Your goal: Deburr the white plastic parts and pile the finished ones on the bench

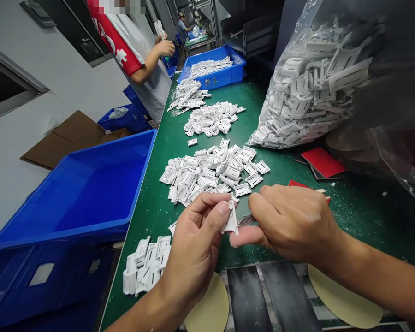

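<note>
Between the thumb and fingers of my left hand (200,240) is a small white plastic part (232,219), tilted up on edge. My right hand (290,221) is closed round a thin grey metal blade (247,220); most of the tool is hidden in the fist. The blade's tip reaches the right edge of the part, and my right thumb lies just below it. Beyond my hands, a loose heap of similar white parts (210,173) covers the green table (152,203). More parts (148,263) lie stacked in rows left of my left forearm.
A large clear bag (307,87) full of white parts stands at the right. Further piles (212,117) and a blue bin (210,80) are at the back. An empty blue crate (90,180) adjoins the left edge. A co-worker (141,69) stands at the far left.
</note>
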The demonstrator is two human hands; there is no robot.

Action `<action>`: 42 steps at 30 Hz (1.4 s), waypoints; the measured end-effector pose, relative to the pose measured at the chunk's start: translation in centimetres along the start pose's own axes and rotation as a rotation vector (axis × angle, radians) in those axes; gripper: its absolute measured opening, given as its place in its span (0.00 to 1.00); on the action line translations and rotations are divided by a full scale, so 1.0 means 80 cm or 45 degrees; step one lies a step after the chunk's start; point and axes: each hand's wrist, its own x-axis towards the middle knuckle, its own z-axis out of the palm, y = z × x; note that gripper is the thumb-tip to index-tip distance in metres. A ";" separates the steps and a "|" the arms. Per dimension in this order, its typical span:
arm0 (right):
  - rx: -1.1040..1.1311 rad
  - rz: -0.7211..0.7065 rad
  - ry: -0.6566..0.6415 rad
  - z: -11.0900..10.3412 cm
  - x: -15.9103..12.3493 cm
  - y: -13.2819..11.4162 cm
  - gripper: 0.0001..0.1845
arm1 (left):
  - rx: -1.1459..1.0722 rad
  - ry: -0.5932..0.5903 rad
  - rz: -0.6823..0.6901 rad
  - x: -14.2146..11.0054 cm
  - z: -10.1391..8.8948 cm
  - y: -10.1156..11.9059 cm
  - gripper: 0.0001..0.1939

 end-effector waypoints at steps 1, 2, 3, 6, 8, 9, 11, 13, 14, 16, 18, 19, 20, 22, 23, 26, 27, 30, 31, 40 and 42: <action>0.001 -0.004 0.001 0.000 0.000 0.000 0.33 | -0.006 0.005 -0.001 0.000 0.000 0.000 0.08; 0.001 -0.007 0.002 -0.001 0.000 0.000 0.32 | -0.014 0.010 0.000 0.000 -0.001 0.000 0.08; 0.001 -0.011 0.005 -0.001 0.001 0.000 0.32 | -0.021 0.016 0.001 0.000 -0.001 0.001 0.08; -0.003 -0.026 0.016 -0.001 0.001 -0.001 0.31 | -0.033 0.024 0.005 0.000 -0.001 0.002 0.08; 0.005 -0.037 0.022 -0.001 0.001 -0.002 0.31 | -0.039 0.022 0.004 0.000 0.000 0.002 0.08; 0.010 -0.043 0.024 -0.001 0.000 -0.002 0.31 | -0.043 0.017 0.005 0.000 0.001 0.002 0.08; 0.022 -0.054 0.033 0.000 0.000 -0.001 0.31 | -0.051 0.010 0.005 0.000 0.001 0.002 0.08; 0.026 -0.054 0.044 0.000 0.001 0.001 0.31 | -0.047 0.011 0.006 0.000 0.001 0.001 0.08; 0.027 -0.050 0.050 0.000 0.001 0.002 0.31 | -0.041 0.016 0.007 0.000 0.001 0.001 0.07; 0.028 -0.039 0.065 0.000 0.002 0.004 0.31 | -0.031 0.021 0.007 0.000 0.000 0.001 0.07; 0.025 -0.024 0.068 0.000 0.004 0.005 0.31 | -0.029 0.022 0.007 0.000 -0.001 0.000 0.08; 0.022 -0.014 0.065 -0.001 0.005 0.005 0.31 | -0.031 0.020 0.008 0.000 -0.001 0.000 0.08; 0.017 -0.005 0.056 -0.001 0.005 0.005 0.32 | -0.032 0.018 0.009 0.000 -0.001 -0.001 0.08; 0.003 0.006 0.029 -0.001 0.005 0.004 0.32 | -0.033 0.010 0.013 -0.002 -0.001 -0.003 0.08; 0.000 0.006 0.019 -0.001 0.005 0.003 0.33 | -0.031 0.005 0.012 -0.002 0.000 -0.003 0.08; 0.048 -0.020 -0.001 -0.001 0.003 0.002 0.32 | -0.019 0.001 -0.004 0.000 0.001 0.000 0.07; 0.084 -0.024 -0.005 0.000 0.002 0.002 0.32 | -0.018 0.001 0.013 0.002 0.001 0.004 0.07; 0.176 -0.003 -0.009 0.002 -0.001 0.005 0.32 | 0.001 0.071 0.264 0.012 -0.010 0.027 0.05; 0.188 0.014 -0.010 0.004 -0.002 0.007 0.32 | 0.046 0.130 0.415 0.015 -0.016 0.039 0.04; 0.116 0.123 -0.010 0.017 -0.013 0.024 0.30 | 1.887 -0.416 0.357 0.026 -0.082 0.088 0.08; 0.043 0.135 -0.011 0.018 -0.012 0.026 0.30 | 2.031 -0.502 0.280 0.031 -0.086 0.079 0.09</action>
